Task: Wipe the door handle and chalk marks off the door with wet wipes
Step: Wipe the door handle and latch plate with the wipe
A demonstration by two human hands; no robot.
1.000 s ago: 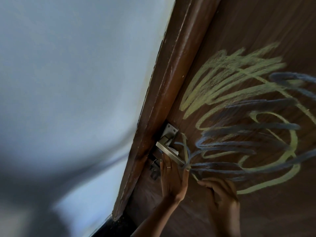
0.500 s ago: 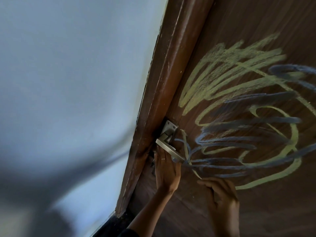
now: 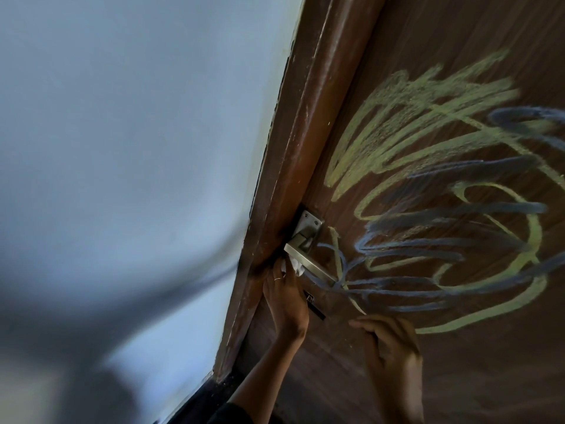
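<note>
Head view: door frame (image 3: 293, 166) adjoins pale wall (image 3: 122, 133). Left hand (image 3: 286, 296) presses a white wipe (image 3: 295, 266) under the metal door handle (image 3: 308, 261). Right hand (image 3: 393, 347) rests curled against the door (image 3: 458, 32), grasp indeterminable. Yellow and blue chalk marks (image 3: 434, 197) cover the panel.

one head view, close to the door (image 3: 428, 377), tilted steeply upward along it past the handle (image 3: 308, 264).

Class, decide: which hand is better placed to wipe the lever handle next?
Left. The left hand already holds the white wipe against the handle; the right hand sits lower on the door.
</note>
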